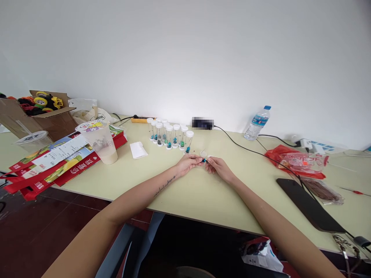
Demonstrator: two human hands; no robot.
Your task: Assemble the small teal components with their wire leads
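sitting between left and right fingers (pixel 198 160), blue piece (pixel 204 160)

Tubes (pixel 169 139) ahead, room rightward

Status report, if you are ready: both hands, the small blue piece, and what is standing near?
Left hand and right hand: fingertips together on small blue piece. Contact with table unclear. White-capped tubes standing just beyond left hand.

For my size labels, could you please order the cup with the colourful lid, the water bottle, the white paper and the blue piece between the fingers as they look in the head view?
1. Cup with colourful lid
2. Water bottle
3. White paper
4. Blue piece, partly hidden

Apparent size only; the depths differ.
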